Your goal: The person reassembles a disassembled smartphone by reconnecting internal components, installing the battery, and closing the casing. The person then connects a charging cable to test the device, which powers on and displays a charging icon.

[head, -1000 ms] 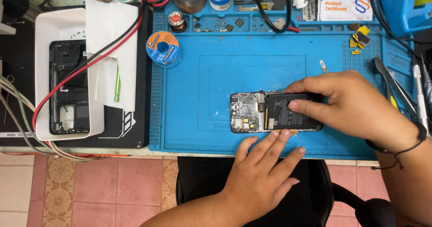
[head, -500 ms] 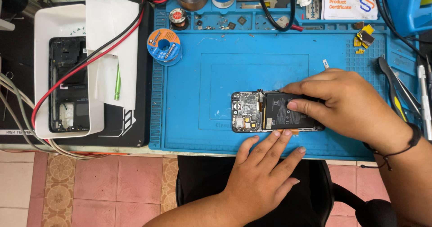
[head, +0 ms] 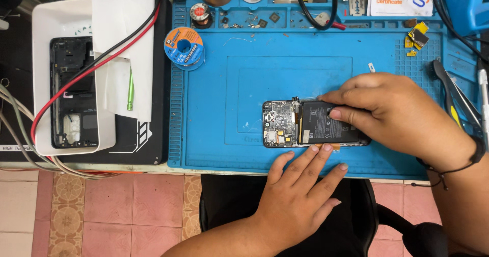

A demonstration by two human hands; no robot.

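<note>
An opened phone (head: 285, 124) lies flat on the blue work mat (head: 224, 104), its circuit board bared at the left and its black battery (head: 326, 127) to the right. My right hand (head: 397, 114) covers the phone's right end, fingers pressed flat on the battery's top. Coming from the near edge, my left hand (head: 300, 191) rests fingers spread on the mat, its fingertips touching the phone's lower edge. Neither hand lifts anything.
A white tray (head: 41, 84) at the left holds a black phone frame (head: 74, 94), crossed by red and black cables (head: 102, 58). A solder wire spool (head: 184, 48) sits at the mat's upper left. Tweezers (head: 456, 94) lie at the right; small parts and jars line the far edge.
Both hands stay on the phone almost as before. My right hand's fingers have slid slightly over the battery; the phone has not moved on the mat.
</note>
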